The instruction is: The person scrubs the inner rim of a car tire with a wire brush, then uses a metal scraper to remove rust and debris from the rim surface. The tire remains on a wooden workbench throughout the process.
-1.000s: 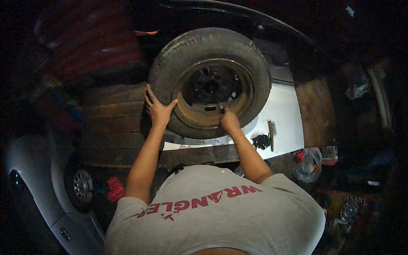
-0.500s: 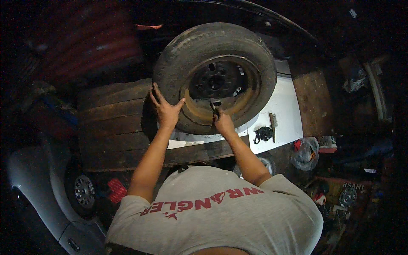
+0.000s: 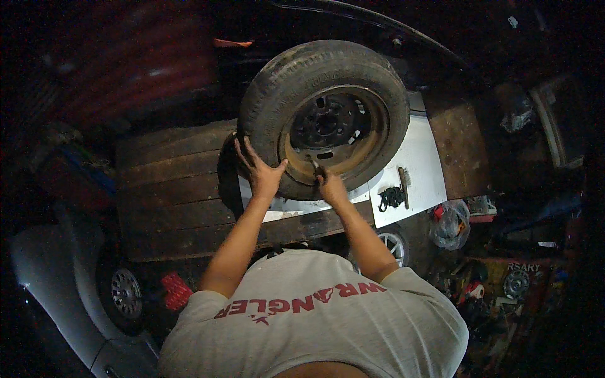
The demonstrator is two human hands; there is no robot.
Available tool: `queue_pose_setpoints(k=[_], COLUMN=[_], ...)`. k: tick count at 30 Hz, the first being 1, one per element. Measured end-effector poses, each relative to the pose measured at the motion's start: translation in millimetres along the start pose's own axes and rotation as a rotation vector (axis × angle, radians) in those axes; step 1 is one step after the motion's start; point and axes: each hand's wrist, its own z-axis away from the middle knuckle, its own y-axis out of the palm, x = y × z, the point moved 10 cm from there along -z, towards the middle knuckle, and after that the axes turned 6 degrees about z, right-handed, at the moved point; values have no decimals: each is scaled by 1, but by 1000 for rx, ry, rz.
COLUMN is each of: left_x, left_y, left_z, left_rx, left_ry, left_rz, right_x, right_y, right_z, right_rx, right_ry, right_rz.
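While your left hand [image 3: 266, 177] presses against the tire [image 3: 268, 104], its fingers spread wide along the left edge and its thumb out toward the rim [image 3: 301, 162], your right hand [image 3: 332, 188] is closed around a small dark tool [image 3: 317, 167]. Your two hands are apart from each other, both at the lower part of the wheel. The tip of the tool points up over the brownish inner band of the rim; whether it touches the metal, you cannot tell from this view. The wheel sits right in front of you, above a white sheet [image 3: 419, 160] laid over wooden planks [image 3: 179, 179], with its dark, holed center [image 3: 324, 125] facing you.

To the right of the wheel, a brush [image 3: 403, 188] with a long handle lies on the white sheet, just beside a tangled black bundle [image 3: 391, 198]. Past the sheet's lower right edge you have a clear plastic bag [image 3: 451, 225]. Behind your right arm, part of another wheel [image 3: 396, 247] shows. Over on your left stands a silver car [image 3: 53, 264], with a red object [image 3: 176, 291] near its front wheel [image 3: 126, 292].
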Motion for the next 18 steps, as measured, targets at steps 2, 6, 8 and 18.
queue_pose_setpoints(k=[2, 6, 8, 18], left_x=[-1, 6, 0, 8], left_y=[-2, 4, 7, 4], left_z=[2, 4, 5, 7], left_rx=[-4, -12, -1, 4], left_ry=[-29, 8, 7, -62], left_rz=[66, 25, 57, 9], right_x=[-26, -42, -48, -85], right_y=[-19, -28, 13, -82], right_z=[-5, -7, -5, 3], right_rx=[26, 70, -68, -114], right_ry=[58, 120, 56, 91], right_rz=[22, 92, 25, 50])
